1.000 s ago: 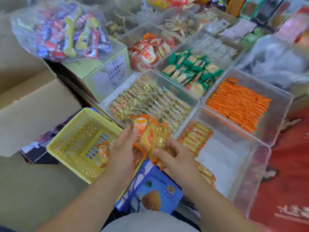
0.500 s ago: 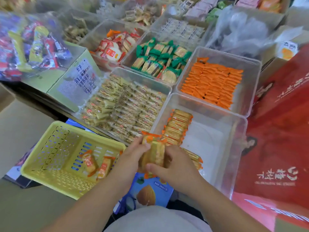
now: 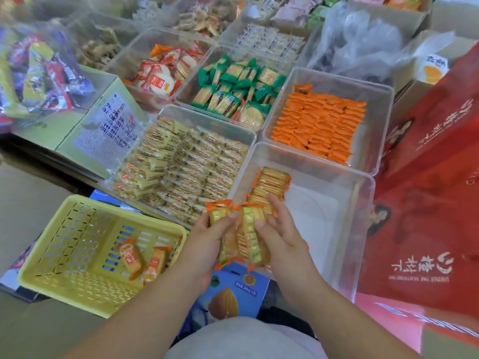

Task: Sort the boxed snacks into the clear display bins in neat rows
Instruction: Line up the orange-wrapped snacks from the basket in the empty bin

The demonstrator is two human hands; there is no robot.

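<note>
Far bins (image 3: 337, 78) look full, while left hand (image 3: 207, 238) and right hand (image 3: 283, 239) clutch cracker packs (image 3: 247, 233) at the near bin (image 3: 363, 242), its lone row (image 3: 272, 182) begun; yellow basket (image 3: 64, 244) holds two more.

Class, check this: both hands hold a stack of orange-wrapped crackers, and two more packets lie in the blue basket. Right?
The basket is yellow, not blue, as the head view shows. The left hand and right hand do hold the cracker stack, and two packets lie in the basket.

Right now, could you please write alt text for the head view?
The left hand and right hand hold a bundle of orange-wrapped cracker packs by a partly filled clear bin; two packs lie in a yellow basket.
</note>
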